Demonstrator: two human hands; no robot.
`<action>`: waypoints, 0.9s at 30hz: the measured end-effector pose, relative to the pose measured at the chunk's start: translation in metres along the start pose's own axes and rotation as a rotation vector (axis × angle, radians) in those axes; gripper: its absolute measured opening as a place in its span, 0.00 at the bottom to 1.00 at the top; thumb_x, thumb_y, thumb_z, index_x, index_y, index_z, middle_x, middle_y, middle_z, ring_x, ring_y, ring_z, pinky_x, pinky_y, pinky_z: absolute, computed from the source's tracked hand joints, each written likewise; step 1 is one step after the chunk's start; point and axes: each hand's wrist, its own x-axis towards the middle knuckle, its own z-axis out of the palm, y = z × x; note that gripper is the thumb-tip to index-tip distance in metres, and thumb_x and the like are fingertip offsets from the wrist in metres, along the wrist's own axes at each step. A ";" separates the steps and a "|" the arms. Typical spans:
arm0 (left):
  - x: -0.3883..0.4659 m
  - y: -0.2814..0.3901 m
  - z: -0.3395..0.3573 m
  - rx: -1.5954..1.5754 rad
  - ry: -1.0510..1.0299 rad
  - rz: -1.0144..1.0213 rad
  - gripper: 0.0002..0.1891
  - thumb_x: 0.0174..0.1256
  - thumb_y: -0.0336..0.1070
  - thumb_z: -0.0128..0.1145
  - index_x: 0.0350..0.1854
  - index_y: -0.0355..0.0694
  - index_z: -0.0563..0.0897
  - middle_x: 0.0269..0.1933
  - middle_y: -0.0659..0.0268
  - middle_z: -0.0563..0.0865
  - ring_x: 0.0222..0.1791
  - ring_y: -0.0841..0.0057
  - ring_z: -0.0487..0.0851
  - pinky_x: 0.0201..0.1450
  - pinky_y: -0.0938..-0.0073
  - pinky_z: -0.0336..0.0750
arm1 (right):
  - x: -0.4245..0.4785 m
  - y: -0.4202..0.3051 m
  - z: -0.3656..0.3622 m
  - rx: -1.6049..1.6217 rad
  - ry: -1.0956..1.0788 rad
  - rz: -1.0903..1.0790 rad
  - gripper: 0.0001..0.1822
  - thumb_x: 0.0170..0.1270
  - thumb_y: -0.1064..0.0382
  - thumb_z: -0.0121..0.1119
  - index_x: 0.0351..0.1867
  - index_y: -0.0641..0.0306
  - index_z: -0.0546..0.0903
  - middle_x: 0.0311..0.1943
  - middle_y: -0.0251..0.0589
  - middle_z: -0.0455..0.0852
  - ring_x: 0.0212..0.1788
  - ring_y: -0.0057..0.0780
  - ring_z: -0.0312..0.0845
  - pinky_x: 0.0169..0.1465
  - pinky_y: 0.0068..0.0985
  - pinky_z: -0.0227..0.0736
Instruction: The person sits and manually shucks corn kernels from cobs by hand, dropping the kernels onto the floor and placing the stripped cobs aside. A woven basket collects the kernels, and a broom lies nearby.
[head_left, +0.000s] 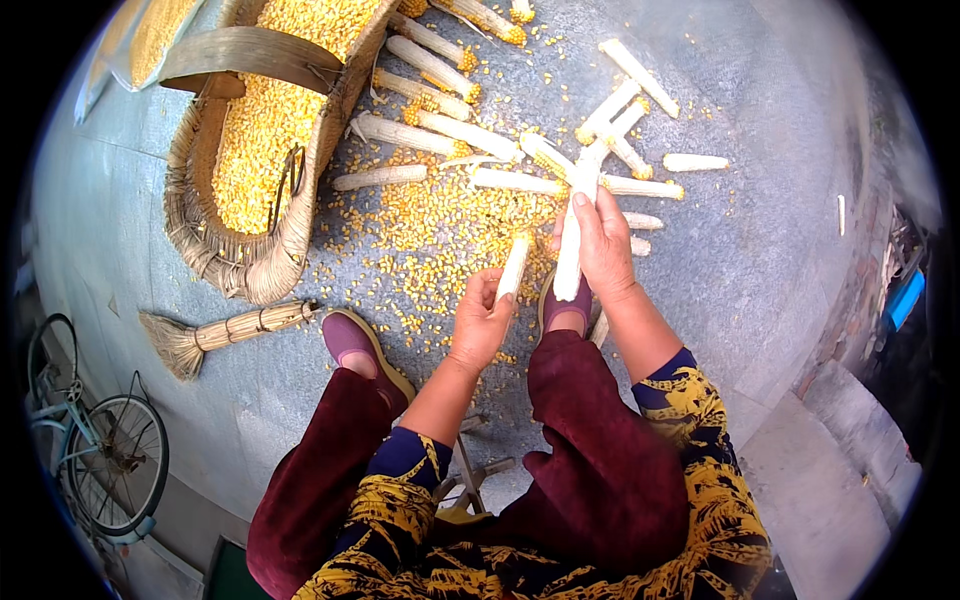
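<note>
My left hand (480, 311) grips a short stripped corn cob (514, 267), with some yellow kernels at its upper end. Beside it, my right hand (604, 244) is closed around a long, pale, bare corn cob (568, 262) that slants down over my right shoe (576, 306). The upper end of that cob overlaps a pile of cobs in view, so whether they touch is unclear. Loose yellow corn kernels (420, 217) are scattered over the ground in front of my feet. Several mostly stripped cobs (431, 64) lie in a row, with kernels left at their ends.
A woven basket (259, 281) with a broad handle (255, 56) holds corn kernels (262, 142). Near my left shoe (356, 341) lies a short straw broom (247, 328). Bags of kernels (154, 37) stand at upper left. A bicycle (82, 431) is at far left.
</note>
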 end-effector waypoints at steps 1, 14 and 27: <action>-0.002 0.009 -0.001 -0.039 -0.023 -0.022 0.15 0.67 0.24 0.46 0.55 0.39 0.68 0.41 0.65 0.81 0.32 0.81 0.79 0.33 0.79 0.75 | 0.001 -0.002 -0.006 -0.113 -0.036 -0.009 0.10 0.71 0.63 0.48 0.46 0.67 0.72 0.26 0.40 0.82 0.24 0.22 0.77 0.30 0.22 0.73; -0.007 0.026 0.006 0.016 -0.213 -0.143 0.08 0.72 0.36 0.48 0.47 0.39 0.73 0.27 0.69 0.77 0.20 0.85 0.72 0.21 0.81 0.69 | -0.009 0.044 -0.005 -0.551 -0.209 -0.249 0.13 0.65 0.59 0.56 0.41 0.67 0.71 0.32 0.59 0.79 0.35 0.54 0.79 0.39 0.38 0.72; -0.011 0.016 0.028 0.404 0.110 0.335 0.12 0.69 0.35 0.52 0.51 0.36 0.74 0.33 0.54 0.82 0.27 0.61 0.81 0.28 0.68 0.74 | 0.024 0.065 0.005 -0.145 0.122 0.105 0.12 0.69 0.61 0.51 0.40 0.70 0.74 0.29 0.43 0.83 0.31 0.29 0.82 0.36 0.29 0.76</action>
